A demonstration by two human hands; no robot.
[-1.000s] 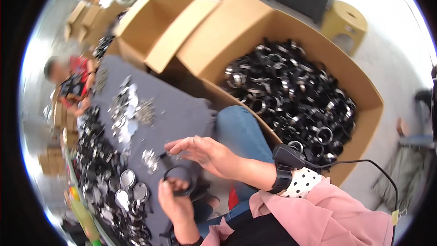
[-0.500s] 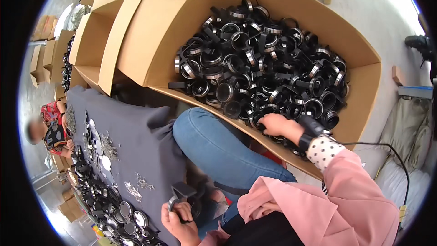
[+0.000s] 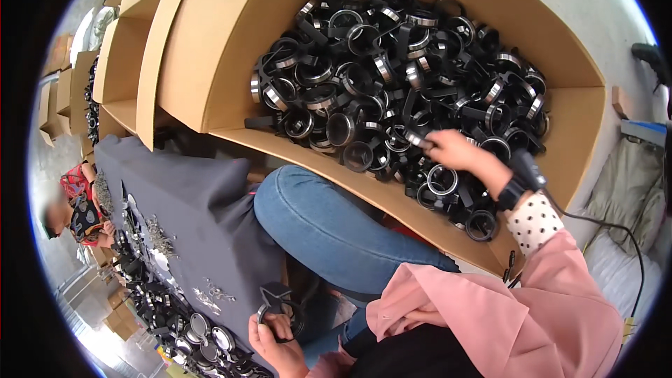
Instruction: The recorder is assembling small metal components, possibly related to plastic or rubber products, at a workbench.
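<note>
My left hand (image 3: 274, 351), near the lower edge, is closed round a black ring-shaped part (image 3: 276, 292) with a square tab sticking up. Over the large cardboard box (image 3: 280, 145), my right hand (image 3: 453, 151) grips the edge of a black ring part with a silver band (image 3: 418, 139). That part is smeared by motion, and whether it is clear of the pile or still touching it I cannot tell. Below that hand lies another ring part (image 3: 442, 180). Similar black parts (image 3: 341, 129) with silver bands fill the box in a loose heap.
Left of my knee (image 3: 329, 227) a grey cloth-covered table (image 3: 210, 238) bears small metal pieces (image 3: 210, 295) and a heap of ring parts (image 3: 199, 325). Another person (image 3: 84, 203) sits beyond it. A cable (image 3: 616, 227) runs from my right wrist. More cardboard boxes (image 3: 126, 63) stand at the far left.
My right hand has moved farther over the box and come up from the near wall, with a ring part in its fingers. My left hand keeps its part. The whole view has shifted slightly.
</note>
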